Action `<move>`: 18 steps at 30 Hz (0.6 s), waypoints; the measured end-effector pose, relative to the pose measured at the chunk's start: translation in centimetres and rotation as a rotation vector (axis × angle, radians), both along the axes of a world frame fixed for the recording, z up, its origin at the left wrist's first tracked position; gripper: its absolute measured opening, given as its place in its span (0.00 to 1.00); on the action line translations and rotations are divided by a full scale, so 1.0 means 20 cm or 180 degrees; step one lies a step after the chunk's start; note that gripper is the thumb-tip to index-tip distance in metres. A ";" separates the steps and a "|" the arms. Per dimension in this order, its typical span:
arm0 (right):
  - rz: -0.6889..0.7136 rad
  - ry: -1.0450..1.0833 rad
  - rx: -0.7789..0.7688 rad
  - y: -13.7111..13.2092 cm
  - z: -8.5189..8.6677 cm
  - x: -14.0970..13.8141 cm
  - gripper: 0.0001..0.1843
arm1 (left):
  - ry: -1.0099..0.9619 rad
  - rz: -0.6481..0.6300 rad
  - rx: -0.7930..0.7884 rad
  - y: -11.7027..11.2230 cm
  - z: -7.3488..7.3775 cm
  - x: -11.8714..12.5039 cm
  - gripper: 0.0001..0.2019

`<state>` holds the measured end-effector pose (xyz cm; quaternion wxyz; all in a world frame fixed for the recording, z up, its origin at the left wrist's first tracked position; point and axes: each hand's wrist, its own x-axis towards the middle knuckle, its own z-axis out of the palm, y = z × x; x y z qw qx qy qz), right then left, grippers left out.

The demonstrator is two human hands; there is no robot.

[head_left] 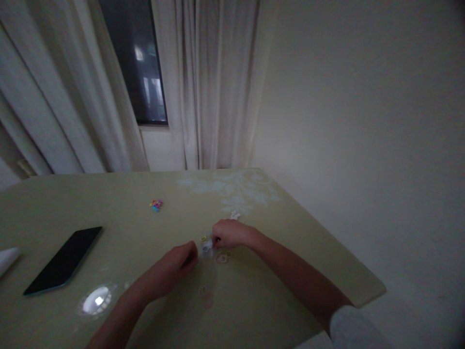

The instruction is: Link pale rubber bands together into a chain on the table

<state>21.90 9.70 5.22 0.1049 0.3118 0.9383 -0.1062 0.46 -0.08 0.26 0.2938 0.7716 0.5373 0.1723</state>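
Person's L hand (183, 256) and R hand (228, 233) were both over the bench (276, 291), a bit right of its middle, w/ a small clear container (207, 249) btwn them. Container sat well in from the far edge, nearer the R edge than the L end; a yellow ring (203, 238) showed at its top, approx.

L grip: fingers curled, tips just beside container's L side; couldn't tell if they held anything. R grip: fingers bent down at container's R side, tips partly hidden; couldn't tell if open or closed on smth.

A few pale rings (222, 259) lay just below the R hand, toward the near edge. Another pair of rings (204, 291) lay nearer still to that edge. Small white pieces (235, 214) were just past the R hand, twd the far R corner. Multicolored pile (156, 205) lay well apart, L of the hands, twd the far edge.

Dark flat tablet-like device (65, 261) lay at an angle twd the L end, w/ part of a white object (7, 259) beyond it. Curtains (218, 87) hung behind the far edge.
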 end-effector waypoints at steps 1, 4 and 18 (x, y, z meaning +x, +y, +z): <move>0.0026 0.0105 -0.0021 -0.01 0.01 0.03 0.11 | -0.0153 -0.0016 -0.0019 0.00 0.01 0.00 0.09; -0.0146 0.0621 -0.0004 -0.05 -0.01 0.14 0.09 | -0.0559 -0.0107 -0.0162 0.00 0.04 -0.01 0.09; -0.1221 0.0865 -0.0074 -0.19 -0.21 0.23 0.08 | -0.1274 0.0012 -0.0072 -0.02 0.02 0.09 0.10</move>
